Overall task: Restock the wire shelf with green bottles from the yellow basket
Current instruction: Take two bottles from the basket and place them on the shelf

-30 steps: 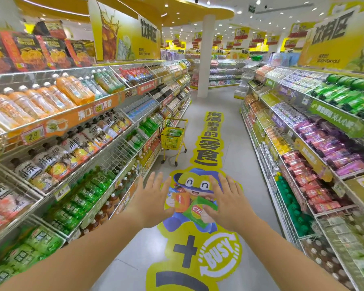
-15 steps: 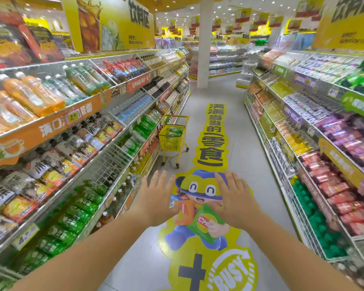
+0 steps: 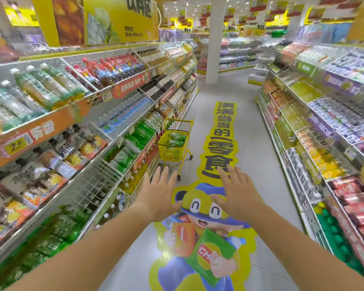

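One wire shelf (image 3: 97, 185) along the left edge of the floor (image 3: 252, 164), one yellow basket (image 3: 170, 152) on wheels just beside it, two empty hands, left hand (image 3: 159, 195) and right hand (image 3: 237, 193), fingers spread flat, green bottles (image 3: 177, 137) heaped inside the basket, number unclear.

The left hand (image 3: 158, 193) and right hand (image 3: 237, 195) were bare; the left forearm (image 3: 97, 244) and right forearm (image 3: 292, 242) were unsleeved.

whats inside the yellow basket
Green bottles lie piled in the yellow basket, reaching near its rim. Its mesh walls hide whatever is beneath, so the count is unclear.
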